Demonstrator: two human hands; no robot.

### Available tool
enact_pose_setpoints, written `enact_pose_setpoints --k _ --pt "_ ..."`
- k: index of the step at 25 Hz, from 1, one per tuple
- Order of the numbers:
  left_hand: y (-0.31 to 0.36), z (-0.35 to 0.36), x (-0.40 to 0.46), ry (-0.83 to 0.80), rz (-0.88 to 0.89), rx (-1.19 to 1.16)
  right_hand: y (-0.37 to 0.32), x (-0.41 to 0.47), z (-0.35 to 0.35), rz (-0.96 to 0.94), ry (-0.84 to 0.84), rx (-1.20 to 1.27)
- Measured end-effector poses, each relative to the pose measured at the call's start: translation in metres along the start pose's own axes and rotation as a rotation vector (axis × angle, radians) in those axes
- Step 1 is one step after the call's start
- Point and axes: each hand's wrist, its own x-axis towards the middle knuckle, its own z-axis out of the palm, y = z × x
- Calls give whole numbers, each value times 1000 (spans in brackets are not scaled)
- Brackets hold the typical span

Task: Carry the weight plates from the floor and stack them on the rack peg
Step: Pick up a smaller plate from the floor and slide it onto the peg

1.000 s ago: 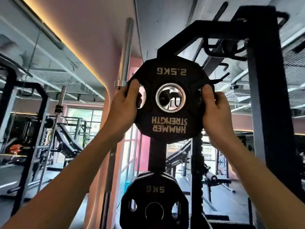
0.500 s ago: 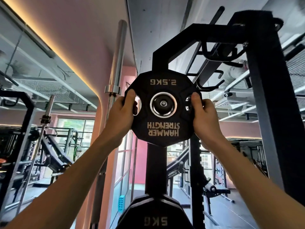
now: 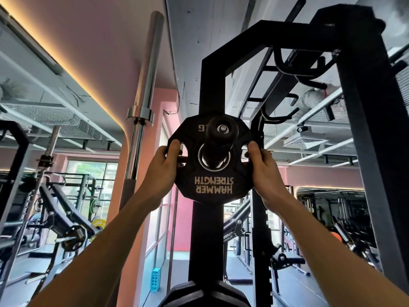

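I find the rack [image 3: 208, 229] upright ahead, its peg [image 3: 218, 141] already through the bore of the plate [image 3: 211, 171], which sits partway along the peg, short of the upright. My left hand [image 3: 162, 167] and right hand [image 3: 262, 167] each grip a side cut-out of the plate. I judge the mounting step underway; next, push the plate home against the rack, then let go.

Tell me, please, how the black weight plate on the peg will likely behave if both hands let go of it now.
The weight plate is probably rigid and dense for its size. The peg passes through its centre hole, so it would likely hang there, perhaps swinging slightly. The left hand and right hand grip cut-out handles, so slipping seems unlikely.
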Motion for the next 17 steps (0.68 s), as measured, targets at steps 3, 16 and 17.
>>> enact_pose_setpoints --k 3,16,17 --pt "-11 1 8 -18 4 20 11 3 3 8 -14 8" --pt "-38 5 26 -6 9 152 38 19 10 58 2 -58" --pt "-40 5 27 -12 8 155 38 19 10 60 0 -66"
